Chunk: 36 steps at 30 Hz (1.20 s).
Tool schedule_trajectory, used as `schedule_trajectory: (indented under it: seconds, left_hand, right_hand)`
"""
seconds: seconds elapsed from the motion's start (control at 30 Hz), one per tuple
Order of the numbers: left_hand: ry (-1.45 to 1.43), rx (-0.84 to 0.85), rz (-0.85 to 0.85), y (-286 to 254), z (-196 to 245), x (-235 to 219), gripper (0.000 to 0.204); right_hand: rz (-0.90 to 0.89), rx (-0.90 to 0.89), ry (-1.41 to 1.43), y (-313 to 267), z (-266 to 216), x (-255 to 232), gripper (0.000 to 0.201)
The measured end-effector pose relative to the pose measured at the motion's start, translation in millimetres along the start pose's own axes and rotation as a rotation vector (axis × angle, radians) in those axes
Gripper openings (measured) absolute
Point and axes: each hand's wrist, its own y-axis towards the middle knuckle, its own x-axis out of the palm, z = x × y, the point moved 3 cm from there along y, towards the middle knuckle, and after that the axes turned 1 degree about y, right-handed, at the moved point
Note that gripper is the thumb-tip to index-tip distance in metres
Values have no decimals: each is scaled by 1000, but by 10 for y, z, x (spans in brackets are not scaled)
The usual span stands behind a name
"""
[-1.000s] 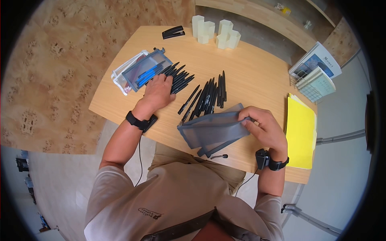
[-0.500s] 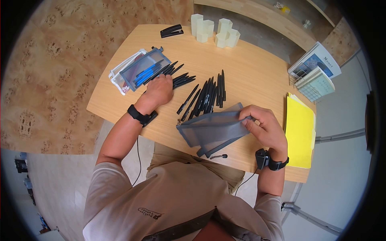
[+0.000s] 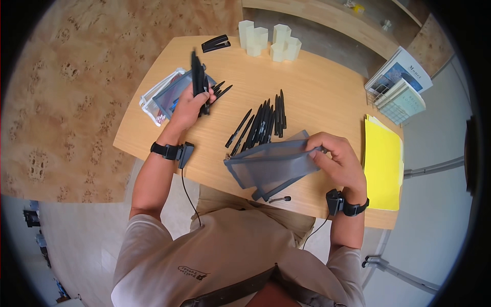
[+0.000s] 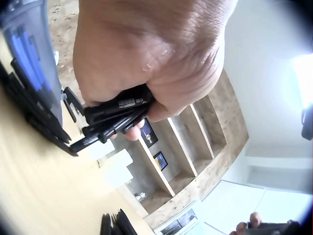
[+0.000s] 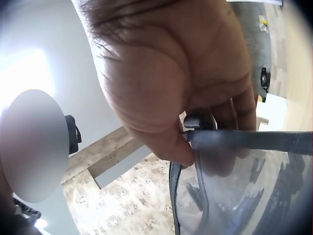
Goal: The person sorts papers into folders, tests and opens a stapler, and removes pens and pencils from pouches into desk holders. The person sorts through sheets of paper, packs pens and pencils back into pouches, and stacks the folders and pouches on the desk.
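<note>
The left hand (image 3: 188, 108) grips a bunch of black pens (image 3: 198, 77), raised above a grey mesh pouch (image 3: 171, 92) with blue pens on it; the left wrist view shows the thumb and fingers round the bunch (image 4: 120, 110). A few black pens (image 3: 223, 92) lie beside that hand. At the table's near side the right hand (image 3: 337, 161) pinches the corner of another grey mesh pouch (image 3: 271, 163), its edge between thumb and fingers (image 5: 183, 147). Several black pens (image 3: 261, 123) lie just beyond this pouch.
A stapler (image 3: 216, 43) and pale hexagonal holders (image 3: 253, 38) stand at the back. White-edged pouch (image 3: 148, 105) lies at the left. On the right are a yellow folder (image 3: 382, 163) and a wire rack (image 3: 396, 110) with books. A small black item (image 3: 280, 199) lies by the near edge.
The left hand has closed round a bunch of black pens and lifted it from the pile, tilting it upright. The right hand stays about where it was, still on the pouch.
</note>
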Motion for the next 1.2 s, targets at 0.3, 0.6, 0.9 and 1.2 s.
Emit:
schedule_trajectory:
  seconds: [0.3,0.6,0.9,1.2]
  left_hand:
    - [-137,146,106,-95,-418,109,13]
    - [119,100,120,-118,-554,175,14]
    - [-190,158,-136,-319,816,761,17]
    - [-249,97,-547,-548,932,1457,18]
  right_hand:
    - [58,-109,40,29,45,28,11]
    - [46,-120,-24,13,40,54,14]
    - [104,-130,-27,39,56,161,14]
    - [188,-146,-8,23,11,278,11]
